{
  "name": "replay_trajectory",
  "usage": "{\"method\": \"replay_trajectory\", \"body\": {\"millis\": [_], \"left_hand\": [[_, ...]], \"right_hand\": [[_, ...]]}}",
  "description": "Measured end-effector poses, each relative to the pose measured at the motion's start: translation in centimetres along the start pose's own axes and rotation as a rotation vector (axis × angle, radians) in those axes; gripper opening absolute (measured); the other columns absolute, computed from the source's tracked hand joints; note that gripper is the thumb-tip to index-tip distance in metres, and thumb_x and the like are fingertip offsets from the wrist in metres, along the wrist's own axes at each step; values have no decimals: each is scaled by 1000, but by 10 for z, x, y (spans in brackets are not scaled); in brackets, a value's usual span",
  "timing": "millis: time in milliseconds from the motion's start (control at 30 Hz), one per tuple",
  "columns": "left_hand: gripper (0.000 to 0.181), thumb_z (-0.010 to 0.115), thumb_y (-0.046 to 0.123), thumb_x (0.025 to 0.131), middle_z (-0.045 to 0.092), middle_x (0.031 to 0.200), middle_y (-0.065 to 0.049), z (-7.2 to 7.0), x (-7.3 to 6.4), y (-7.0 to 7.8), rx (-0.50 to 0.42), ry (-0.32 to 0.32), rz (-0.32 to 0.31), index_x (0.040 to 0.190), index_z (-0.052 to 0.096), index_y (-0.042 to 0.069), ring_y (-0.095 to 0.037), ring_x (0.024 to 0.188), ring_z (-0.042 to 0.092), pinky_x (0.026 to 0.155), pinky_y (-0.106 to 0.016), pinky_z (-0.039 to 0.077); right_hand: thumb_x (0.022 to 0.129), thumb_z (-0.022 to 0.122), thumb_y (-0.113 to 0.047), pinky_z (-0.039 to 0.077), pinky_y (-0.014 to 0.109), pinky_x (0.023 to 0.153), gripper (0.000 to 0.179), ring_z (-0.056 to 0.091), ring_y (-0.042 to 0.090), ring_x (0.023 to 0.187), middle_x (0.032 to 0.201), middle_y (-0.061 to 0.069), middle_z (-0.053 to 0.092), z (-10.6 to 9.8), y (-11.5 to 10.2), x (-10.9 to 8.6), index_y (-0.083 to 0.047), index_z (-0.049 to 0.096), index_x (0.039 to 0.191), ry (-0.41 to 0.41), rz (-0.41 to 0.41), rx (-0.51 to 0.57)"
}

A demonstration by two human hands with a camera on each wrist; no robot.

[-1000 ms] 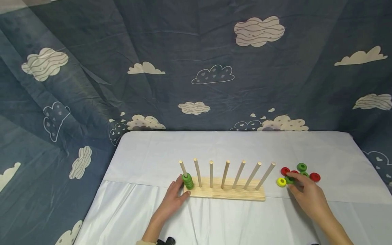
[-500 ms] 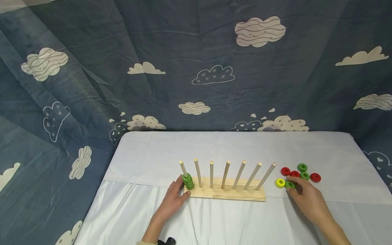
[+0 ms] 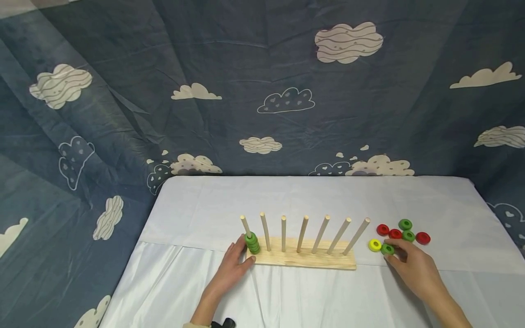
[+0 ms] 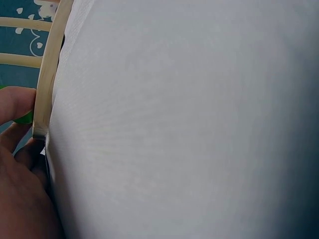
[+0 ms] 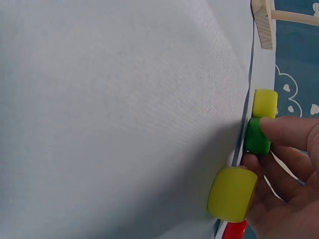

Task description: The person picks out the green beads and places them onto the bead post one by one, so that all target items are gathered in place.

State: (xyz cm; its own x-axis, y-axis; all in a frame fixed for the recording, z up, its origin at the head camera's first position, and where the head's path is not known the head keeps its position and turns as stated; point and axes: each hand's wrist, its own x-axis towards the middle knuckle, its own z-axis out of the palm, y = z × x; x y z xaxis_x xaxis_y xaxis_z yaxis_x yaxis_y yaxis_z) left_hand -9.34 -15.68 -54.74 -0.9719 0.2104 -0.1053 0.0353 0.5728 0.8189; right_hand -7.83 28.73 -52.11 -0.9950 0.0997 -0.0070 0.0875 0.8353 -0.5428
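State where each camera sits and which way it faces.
Head: worn there, facing forward and down at the peg rack; left hand, right hand and forearms show.
Left wrist: worn there, facing white cloth and peg rack; left hand shows.
Right wrist: worn there, facing white cloth and green ring; right hand shows.
Head and right wrist share the green ring.

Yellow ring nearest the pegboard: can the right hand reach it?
Likely yes: nothing covers the yellow ring, though the right hand, pinching the green ring beside it, may have to release that first.
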Motion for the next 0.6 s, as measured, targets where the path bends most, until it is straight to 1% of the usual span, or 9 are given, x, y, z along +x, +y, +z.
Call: {"method": "replay_trajectory", "body": {"millis": [133, 300, 367, 433, 467, 533, 600], "left_hand": [[70, 60, 25, 95, 29, 156, -21, 0, 1, -1, 7, -2, 2, 152, 30, -1, -32, 146, 23, 119, -49, 6], [69, 61, 24, 95, 30, 156, -21, 0, 1, -1, 4, 3, 11, 152, 30, -1, -31, 146, 24, 119, -48, 6], [69, 61, 24, 95, 30, 156, -21, 0, 1, -1, 0, 3, 17, 152, 30, -2, -32, 146, 24, 119, -49, 6], [69, 60, 23, 95, 31, 156, -21, 0, 1, -1, 0, 3, 19, 152, 30, -2, -31, 146, 24, 119, -48, 6], [69, 60, 23, 95, 31, 155, -21, 0, 1, -1, 0, 3, 20, 152, 30, -2, -31, 146, 24, 119, -48, 6], [69, 60, 23, 95, 31, 155, -21, 0, 1, -1, 2, 4, 21, 152, 30, -2, -31, 146, 24, 119, -48, 6], [69, 60, 23, 96, 31, 155, -21, 0, 1, 0, 2, 3, 20, 152, 30, -2, -31, 146, 24, 119, -48, 6]], "right_hand": [[81, 77, -4, 57, 52, 70, 45, 64, 42, 89, 107, 28, 64, -3, -1, 0, 3, 61, 123, 13, 24, 2], [83, 76, -6, 57, 51, 69, 47, 64, 41, 90, 109, 27, 63, -10, -5, 1, 3, 59, 126, 29, 59, 23], [83, 76, -7, 57, 51, 70, 48, 64, 40, 91, 109, 26, 63, -13, -7, 1, 2, 59, 127, 46, 56, 39], [84, 76, -6, 58, 49, 70, 46, 64, 38, 91, 107, 23, 63, -17, -10, 1, 1, 60, 127, 73, 35, 55], [84, 76, -6, 58, 44, 70, 45, 64, 37, 92, 107, 21, 63, -19, -12, 1, 0, 60, 126, 90, 20, 65], [85, 74, -5, 58, 29, 69, 44, 64, 36, 93, 109, 20, 63, -23, -15, 1, 0, 61, 126, 128, -4, 87], [86, 74, -6, 52, 14, 65, 43, 64, 34, 95, 111, 19, 63, -26, -20, 2, -1, 61, 127, 164, -9, 106]]}}
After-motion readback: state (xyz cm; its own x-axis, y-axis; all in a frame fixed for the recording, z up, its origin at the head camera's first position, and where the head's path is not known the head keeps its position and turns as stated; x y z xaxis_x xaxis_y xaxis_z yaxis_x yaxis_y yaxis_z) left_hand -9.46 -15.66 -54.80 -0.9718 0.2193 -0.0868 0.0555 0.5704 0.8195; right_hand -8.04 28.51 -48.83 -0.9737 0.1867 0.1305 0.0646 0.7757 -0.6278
